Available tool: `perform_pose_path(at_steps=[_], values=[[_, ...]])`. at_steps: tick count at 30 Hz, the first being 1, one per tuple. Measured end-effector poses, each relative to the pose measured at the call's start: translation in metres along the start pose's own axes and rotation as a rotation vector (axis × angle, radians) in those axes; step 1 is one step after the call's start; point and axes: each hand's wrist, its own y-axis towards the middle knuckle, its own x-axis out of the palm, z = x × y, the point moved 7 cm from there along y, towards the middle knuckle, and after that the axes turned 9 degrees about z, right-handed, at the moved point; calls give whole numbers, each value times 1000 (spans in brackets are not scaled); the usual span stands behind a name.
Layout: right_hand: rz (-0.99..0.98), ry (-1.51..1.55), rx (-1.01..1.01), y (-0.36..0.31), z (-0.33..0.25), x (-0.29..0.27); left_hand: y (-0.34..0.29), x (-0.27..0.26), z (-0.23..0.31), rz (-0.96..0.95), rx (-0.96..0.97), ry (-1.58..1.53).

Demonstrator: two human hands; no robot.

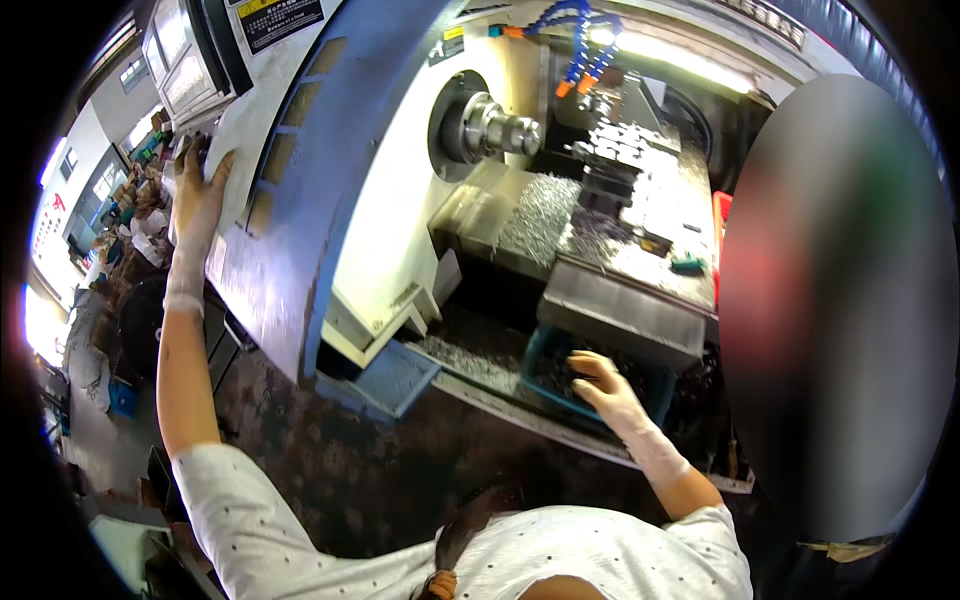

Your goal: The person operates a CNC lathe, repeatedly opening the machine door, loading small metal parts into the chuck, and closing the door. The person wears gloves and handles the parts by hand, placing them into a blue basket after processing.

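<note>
My left hand, in a thin pale glove, reaches up to the outer left edge of the machine's blue and white front panel. Its thumb stands apart from the fingers, whose dark tips are at the panel's edge; no held thing shows. Low in the machine, my gloved right hand hovers at a teal bin with dark contents. The right fingers are loosely bent, with nothing visible in them. Above, a metal lathe chuck sticks out from the white inner wall, facing a tool slide.
Metal shavings heap beneath the chuck. Blue coolant hoses with orange nozzles hang above. A metal ledge overhangs the bin. A blue tray juts out at the lower left. The right side is a blurred patch.
</note>
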Motion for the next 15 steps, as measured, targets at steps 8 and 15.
perform_pose_path(at_steps=[8, 15], values=[[1046, -147, 156, -357, 104, -190, -155, -103, 258, 117, 217, -582], [1812, 69, 350, -674, 148, -166, -555, -159, 559, -1683, 1153, -1163]])
